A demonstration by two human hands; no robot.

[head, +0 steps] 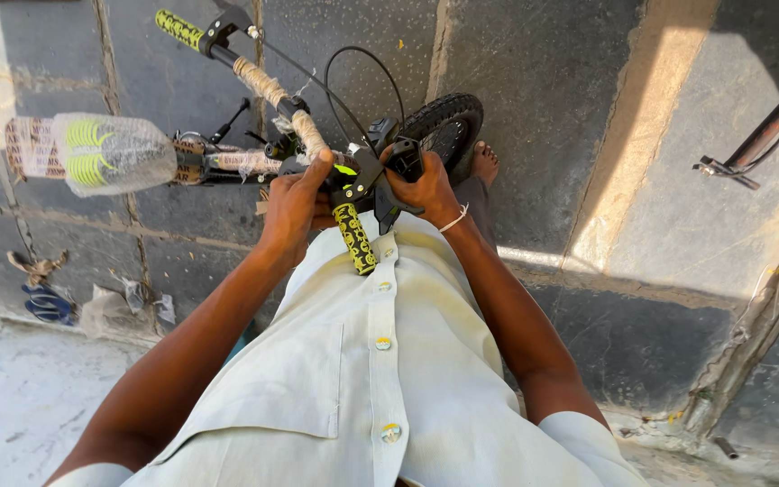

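Head view: both hands (362, 194) on handlebar (268, 86).

Both hands, left hand (295, 203) and right hand (426, 191), grip the bicycle handlebar (268, 87) near its green grip (354, 238).

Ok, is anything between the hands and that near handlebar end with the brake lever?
Nothing visible. The left hand already grips the handlebar beside the green-black grip, and the right hand is on the brake lever clamp.
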